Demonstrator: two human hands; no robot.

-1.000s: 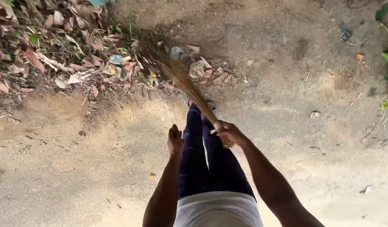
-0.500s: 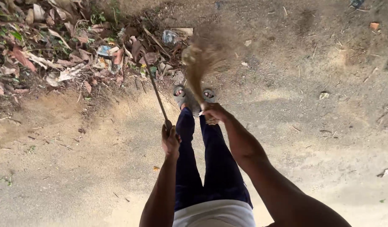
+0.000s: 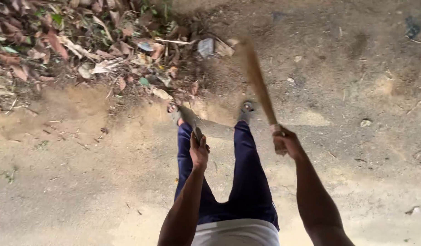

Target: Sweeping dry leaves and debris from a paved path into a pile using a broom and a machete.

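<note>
My right hand [image 3: 285, 141] grips the bottom of a bundle broom [image 3: 256, 77] made of thin brown sticks, whose blurred bristle end points up and away toward the litter. A thin dark stick [image 3: 192, 120] is held in my left hand [image 3: 199, 150]; its far end is blurred over my left foot. Between the two hands I see my legs in dark blue trousers [image 3: 244, 164] and my sandalled feet [image 3: 246, 108] on sandy ground.
A heap of dry leaves and litter scraps [image 3: 96, 50] lies at the upper left, with a crumpled wrapper [image 3: 205, 46] at its right edge. Bare sandy soil [image 3: 356, 91] spreads right and below, dotted with twigs and small stones.
The broom has swung from the left pile over to the right, in front of my right foot. The stick in my left hand now looks shorter and blurred. The view shifted slightly right.
</note>
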